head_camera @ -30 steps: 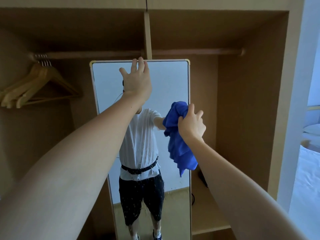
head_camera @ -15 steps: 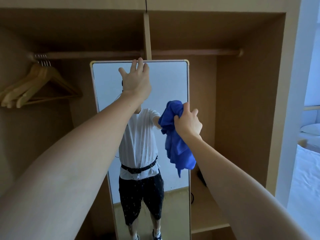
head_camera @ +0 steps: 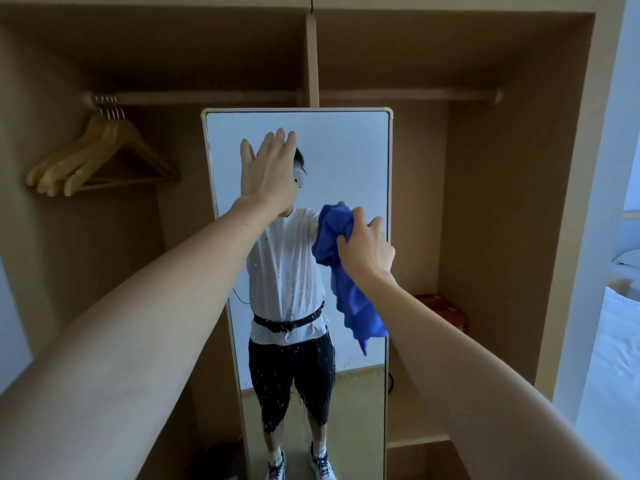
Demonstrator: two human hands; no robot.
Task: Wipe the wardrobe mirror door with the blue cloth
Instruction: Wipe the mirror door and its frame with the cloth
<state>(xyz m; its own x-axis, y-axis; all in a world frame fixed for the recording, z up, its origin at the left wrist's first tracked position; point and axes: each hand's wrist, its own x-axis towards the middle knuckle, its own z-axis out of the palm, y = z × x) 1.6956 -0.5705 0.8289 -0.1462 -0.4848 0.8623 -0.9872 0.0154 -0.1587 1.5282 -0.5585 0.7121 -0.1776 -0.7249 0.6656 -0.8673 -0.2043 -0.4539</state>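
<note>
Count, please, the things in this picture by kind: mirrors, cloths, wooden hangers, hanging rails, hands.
Mirror door: 1
Blue cloth: 1
Wooden hangers: 4, judged by their hooks; they overlap
Hanging rail: 1
Hands: 2, left hand and right hand
Total: 9

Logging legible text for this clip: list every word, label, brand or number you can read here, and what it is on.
None can be read.
Reddish box on the right-hand wardrobe shelf: pale patches on top, too blurred to tell whether they are print.
Mirror door, blue cloth, wooden hangers: no visible markings.
Reflected white shirt and dark shorts: only speckles on the glass, no lettering.
</note>
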